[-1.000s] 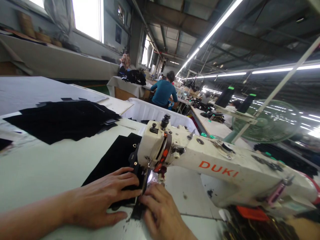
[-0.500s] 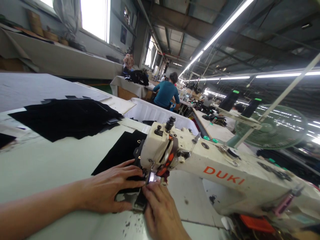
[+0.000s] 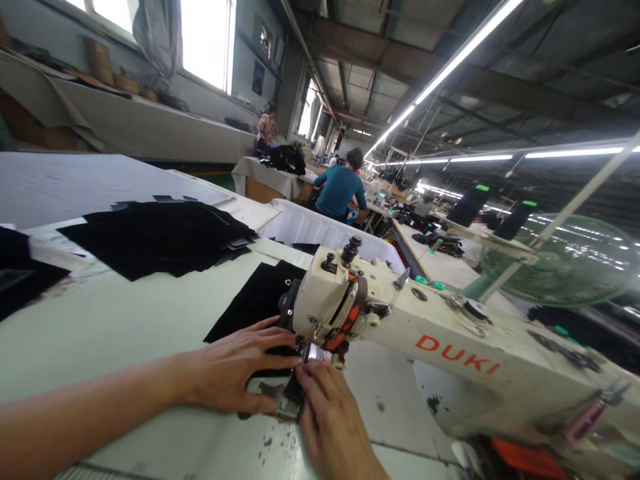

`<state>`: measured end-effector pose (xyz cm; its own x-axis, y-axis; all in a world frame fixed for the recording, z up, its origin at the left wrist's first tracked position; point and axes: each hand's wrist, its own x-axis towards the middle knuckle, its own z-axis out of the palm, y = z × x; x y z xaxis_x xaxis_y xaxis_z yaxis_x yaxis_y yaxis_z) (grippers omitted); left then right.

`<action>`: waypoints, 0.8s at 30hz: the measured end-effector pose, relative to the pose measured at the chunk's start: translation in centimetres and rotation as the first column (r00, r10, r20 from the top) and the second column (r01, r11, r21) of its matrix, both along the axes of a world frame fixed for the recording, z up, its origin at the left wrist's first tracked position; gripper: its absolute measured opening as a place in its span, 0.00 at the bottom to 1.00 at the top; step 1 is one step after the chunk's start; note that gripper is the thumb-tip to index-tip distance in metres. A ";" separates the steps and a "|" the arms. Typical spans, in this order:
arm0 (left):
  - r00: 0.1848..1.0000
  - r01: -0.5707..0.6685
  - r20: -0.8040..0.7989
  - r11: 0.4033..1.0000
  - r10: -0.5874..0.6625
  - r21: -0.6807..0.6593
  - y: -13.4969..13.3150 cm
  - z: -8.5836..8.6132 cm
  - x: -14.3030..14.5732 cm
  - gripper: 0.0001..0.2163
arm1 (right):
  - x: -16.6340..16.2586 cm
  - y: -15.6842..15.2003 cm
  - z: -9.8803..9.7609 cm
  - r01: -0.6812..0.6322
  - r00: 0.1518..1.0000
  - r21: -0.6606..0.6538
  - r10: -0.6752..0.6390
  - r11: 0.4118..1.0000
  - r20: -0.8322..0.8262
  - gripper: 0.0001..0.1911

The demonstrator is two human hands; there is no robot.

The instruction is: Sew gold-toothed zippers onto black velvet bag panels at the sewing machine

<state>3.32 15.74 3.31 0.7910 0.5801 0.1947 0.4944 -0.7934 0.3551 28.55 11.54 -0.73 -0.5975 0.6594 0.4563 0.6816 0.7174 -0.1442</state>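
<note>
A black fabric piece (image 3: 255,300) lies on the pale table (image 3: 125,320) and runs under the head of a white DUKI sewing machine (image 3: 440,347). My left hand (image 3: 235,370) lies flat on the fabric just left of the needle, fingers stretched out. My right hand (image 3: 327,417) presses its fingertips on the fabric's near edge right in front of the lit presser foot (image 3: 313,351). Neither hand lifts the cloth.
A stack of black fabric pieces (image 3: 160,233) lies at the table's far left, more black cloth (image 3: 20,273) at the left edge. Behind the machine stands a white bin (image 3: 320,230). A person in a teal shirt (image 3: 340,190) works ahead. A green fan (image 3: 560,257) stands right.
The black fabric has fed away from me under the needle, so less of it shows before the presser foot. Both hands followed it forward, staying pressed on it.
</note>
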 end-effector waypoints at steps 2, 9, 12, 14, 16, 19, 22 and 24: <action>1.000 -0.003 -0.008 1.000 0.003 -0.019 -0.1 0.3 0.2 0.31 | 0.4 0.3 -0.3 -0.012 1.000 0.030 0.012 0.999 0.011 0.31; 0.984 -0.178 -0.001 0.983 0.179 0.037 1.1 0.0 -0.9 0.22 | 2.0 2.8 -3.2 -0.139 0.990 0.211 0.131 0.968 0.049 0.31; 0.962 -0.264 -0.039 0.960 0.269 0.094 1.1 0.0 -1.2 0.28 | 1.6 2.7 -3.7 -0.084 0.996 0.225 0.090 0.971 -0.016 0.30; 0.953 -0.291 -0.043 0.947 0.299 0.135 0.2 0.0 -0.6 0.31 | 1.7 2.5 -3.2 -0.055 0.998 0.245 0.062 0.968 -0.020 0.30; 0.945 -0.315 -0.036 0.933 0.326 0.175 -0.9 0.2 0.0 0.26 | 2.1 2.4 -2.2 -0.035 0.999 0.297 0.037 0.954 -0.001 0.28; 0.930 -0.351 -0.034 0.914 0.365 0.204 -1.4 0.7 -0.5 0.16 | 2.3 2.5 -0.7 -0.111 0.994 0.405 0.094 0.908 0.060 0.23; 0.855 -0.504 0.001 0.830 0.519 0.238 1.1 2.0 -4.1 0.10 | 0.6 2.0 -0.9 -0.237 0.971 0.415 0.227 0.879 0.075 0.24; 0.731 -0.666 0.041 0.698 0.681 0.265 4.0 3.0 -7.8 0.14 | -1.2 0.9 -2.4 -0.262 0.960 0.396 0.279 0.880 0.016 0.23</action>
<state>-4.45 19.73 6.34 0.2214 0.9007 0.3739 0.9431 -0.2952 0.1528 27.34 12.47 -3.09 -0.7026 0.2386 0.6704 0.4525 0.8769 0.1620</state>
